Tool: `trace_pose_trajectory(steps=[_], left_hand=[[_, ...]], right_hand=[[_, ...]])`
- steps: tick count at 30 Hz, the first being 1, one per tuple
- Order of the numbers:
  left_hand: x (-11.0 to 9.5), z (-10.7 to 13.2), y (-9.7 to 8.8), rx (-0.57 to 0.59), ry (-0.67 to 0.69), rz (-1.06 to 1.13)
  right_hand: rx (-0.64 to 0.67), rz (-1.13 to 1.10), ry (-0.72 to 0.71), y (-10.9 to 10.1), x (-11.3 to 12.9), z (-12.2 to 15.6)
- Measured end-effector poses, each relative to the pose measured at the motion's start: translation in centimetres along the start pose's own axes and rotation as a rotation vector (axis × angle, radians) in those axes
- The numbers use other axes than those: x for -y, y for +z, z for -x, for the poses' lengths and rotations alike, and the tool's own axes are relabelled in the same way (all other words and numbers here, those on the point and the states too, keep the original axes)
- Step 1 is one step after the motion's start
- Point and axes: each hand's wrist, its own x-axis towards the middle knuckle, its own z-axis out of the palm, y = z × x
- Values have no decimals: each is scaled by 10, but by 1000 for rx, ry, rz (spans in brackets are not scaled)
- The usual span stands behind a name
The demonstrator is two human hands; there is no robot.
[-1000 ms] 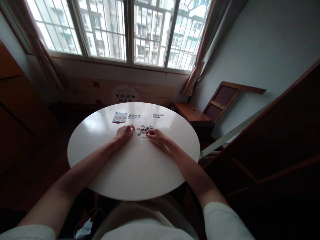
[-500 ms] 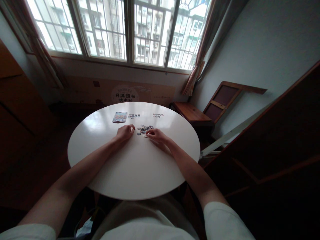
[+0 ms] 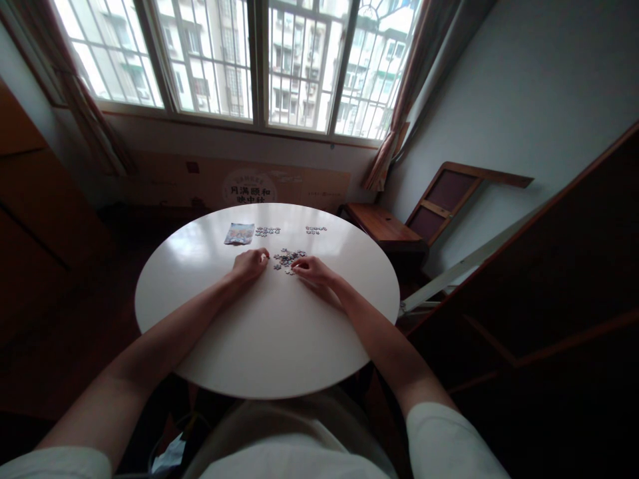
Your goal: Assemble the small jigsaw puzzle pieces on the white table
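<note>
A loose pile of jigsaw puzzle pieces [image 3: 285, 258] lies on the white round table [image 3: 279, 332]. My left hand [image 3: 251, 263] rests on the tabletop just left of the pile, fingers curled inward; anything between them is too small to tell. At the pile's right edge, my right hand [image 3: 313, 268] has its thumb and fingers pinched together over the pieces, and what they grip is not clear. Beyond the hands, one group of puzzle pieces [image 3: 268, 231] sits beside a colourful picture packet [image 3: 239, 233]. A smaller group of pieces [image 3: 316, 230] lies further right.
A wooden bench [image 3: 382, 223] stands past the table's right far edge, near a leaning wooden chair-like frame [image 3: 439, 203]. A large dark panel [image 3: 549, 299] slants along the right. Behind the table are a printed cardboard sheet [image 3: 319, 176] and barred windows.
</note>
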Motion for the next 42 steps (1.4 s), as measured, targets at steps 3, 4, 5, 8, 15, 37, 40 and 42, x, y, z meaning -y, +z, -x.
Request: trace_pose_trajectory(steps=[3,4,5,8,15,37,40,42], left_hand=[[1,0,0,1,2,-2],[1,0,0,2,2,-2],[1,-1,1,3,2,-2],[1,-1,1,2,4,-2],[0,0,0,1,6,-3],[1,0,0,5,-1,3],[0,0,0,5,1,4],[0,0,0,5,1,4]], right_hand=[[3,-7,0,0,0,0],[3,-7,4,0,0,0],[4,-7,7,0,1,0],[8,-5,12,0,0,0],[8,8,-3,-1,1,0],[4,1,-10,1,-3,-1],[3,-6,-4,1,-2,-1],[6,-12,-2,1,-2,0]])
